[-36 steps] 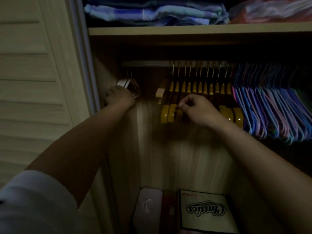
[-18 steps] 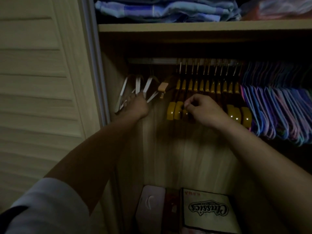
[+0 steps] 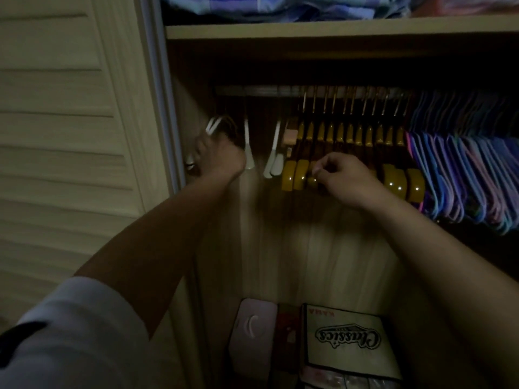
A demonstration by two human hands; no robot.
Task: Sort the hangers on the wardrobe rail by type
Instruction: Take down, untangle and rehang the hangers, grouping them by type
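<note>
On the wardrobe rail hang three kinds: about four white plastic hangers at the left, roughly a dozen glossy brown wooden hangers in the middle, and a dense, uncountable bunch of thin blue and purple hangers at the right. The left hand is closed around white hangers; the right hand pinches a wooden hanger's end.
</note>
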